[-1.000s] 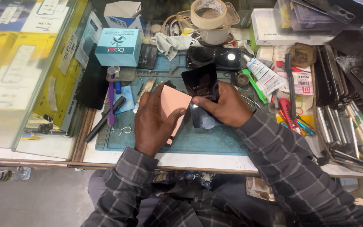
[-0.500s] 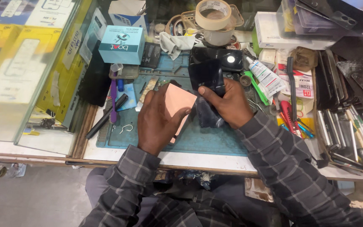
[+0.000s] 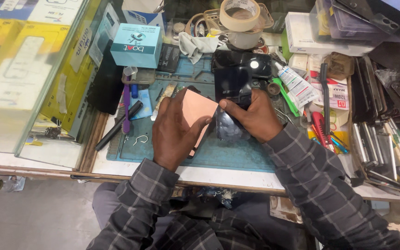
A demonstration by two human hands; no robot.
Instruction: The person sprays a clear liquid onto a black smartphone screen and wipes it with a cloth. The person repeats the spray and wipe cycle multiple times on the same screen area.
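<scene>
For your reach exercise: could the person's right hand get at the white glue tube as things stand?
Probably not at once: the right hand is gripping a dark phone. The white glue tube lies uncovered just beside it.

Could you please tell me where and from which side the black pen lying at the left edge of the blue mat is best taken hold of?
Take the black pen at its middle, coming straight down from above with the grip across its thin barrel. It lies flat and slanted, half on the blue mat. Its upper end sits close to a purple tool, so the lower half probably has freer sides.
</scene>
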